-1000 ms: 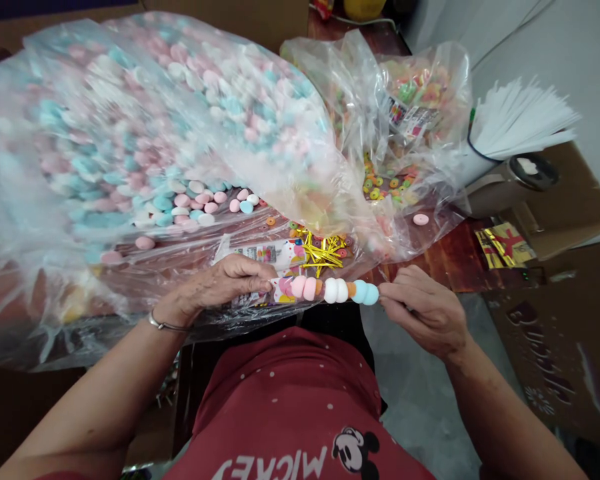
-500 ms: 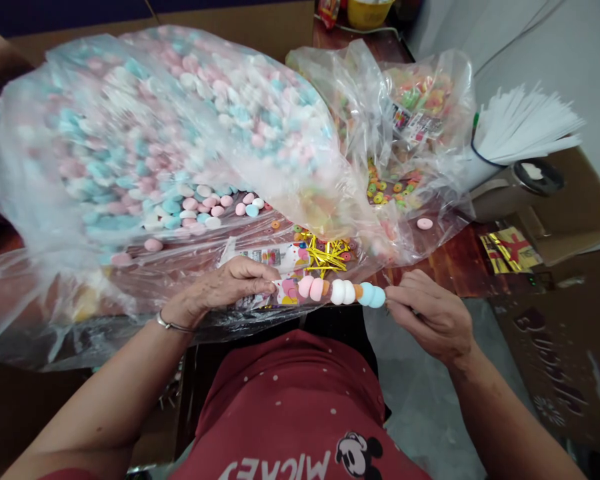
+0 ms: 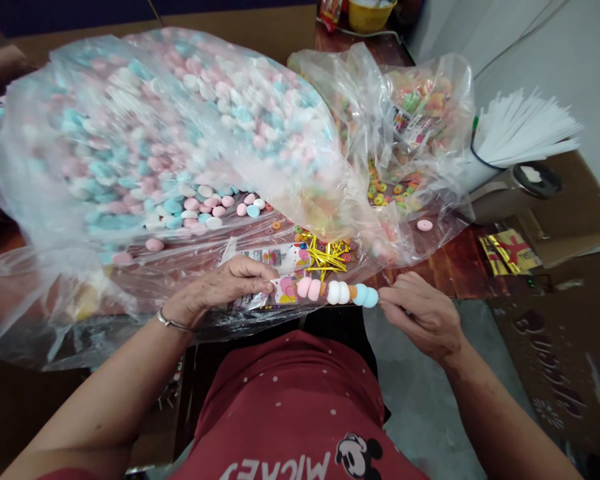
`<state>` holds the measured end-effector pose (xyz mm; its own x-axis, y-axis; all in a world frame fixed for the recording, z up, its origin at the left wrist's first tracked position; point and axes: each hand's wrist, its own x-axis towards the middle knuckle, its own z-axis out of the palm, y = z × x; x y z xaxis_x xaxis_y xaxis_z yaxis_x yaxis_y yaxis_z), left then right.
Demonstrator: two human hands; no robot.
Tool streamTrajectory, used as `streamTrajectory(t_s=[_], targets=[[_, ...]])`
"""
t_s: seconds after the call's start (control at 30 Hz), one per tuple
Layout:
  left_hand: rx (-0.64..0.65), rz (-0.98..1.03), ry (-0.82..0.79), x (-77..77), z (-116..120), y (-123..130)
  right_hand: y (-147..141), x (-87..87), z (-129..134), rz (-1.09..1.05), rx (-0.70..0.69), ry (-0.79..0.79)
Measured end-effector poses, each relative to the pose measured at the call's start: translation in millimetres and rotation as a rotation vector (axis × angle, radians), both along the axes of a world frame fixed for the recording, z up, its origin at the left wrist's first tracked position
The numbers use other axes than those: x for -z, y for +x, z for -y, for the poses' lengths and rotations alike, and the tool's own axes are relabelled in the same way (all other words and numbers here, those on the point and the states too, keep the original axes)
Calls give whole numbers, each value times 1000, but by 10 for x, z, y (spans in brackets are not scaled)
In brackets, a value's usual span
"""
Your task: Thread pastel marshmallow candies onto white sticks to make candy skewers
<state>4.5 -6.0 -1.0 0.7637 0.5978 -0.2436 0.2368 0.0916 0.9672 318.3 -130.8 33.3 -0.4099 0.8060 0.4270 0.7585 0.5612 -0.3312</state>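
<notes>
My left hand point(image 3: 240, 281) pinches the edge of a printed clear plastic bag point(image 3: 285, 291) at the table's front edge. A row of marshmallows point(image 3: 339, 292), pink, white and blue with small orange pieces between, has its pink end at the bag's mouth. At the blue end, my right hand point(image 3: 417, 310) is closed on the skewer's end, which the fingers mostly hide. Gold twist ties point(image 3: 327, 255) lie just behind the row. Another printed bag point(image 3: 273, 255) lies behind my left fingers.
A big clear bag of marshmallows point(image 3: 180, 127) covers the left and middle. Behind on the right are a bag of ring candies point(image 3: 420, 100), white sticks point(image 3: 525, 130) in a container and a tumbler point(image 3: 500, 193). Another person's hand point(image 3: 3, 67) shows at the far left.
My right hand and the marshmallow row have moved slightly left, toward the printed bag. My left hand has stayed nearly in place.
</notes>
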Motion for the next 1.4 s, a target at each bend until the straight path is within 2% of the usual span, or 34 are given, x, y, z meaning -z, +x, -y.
streamTrajectory(t_s=[0.23,0.3,0.37,0.5,0.73,0.97,1.17,1.27,1.4], targets=[[149,-68,131,-116,-18,86,8,-43,-18,188,-14,176],[163,-79,153,-135,-13,105,5,-62,-25,173,-25,138],[171,-80,177,-126,-6,111,-8,-61,-24,132,-38,35],[190,-58,224,-92,-6,95,-59,9,-12,42,-58,-118],[164,-82,295,-160,-59,89,-87,83,-47,127,-1,48],[216,-69,221,-144,-73,107,-104,65,-27,120,-58,-40],[350,-108,199,-322,8,192,-199,118,-35,136,-34,5],[383,-75,299,-374,74,260,-234,143,-39,86,-36,-35],[385,-64,480,-327,135,324,-336,225,6,-8,-64,-217]])
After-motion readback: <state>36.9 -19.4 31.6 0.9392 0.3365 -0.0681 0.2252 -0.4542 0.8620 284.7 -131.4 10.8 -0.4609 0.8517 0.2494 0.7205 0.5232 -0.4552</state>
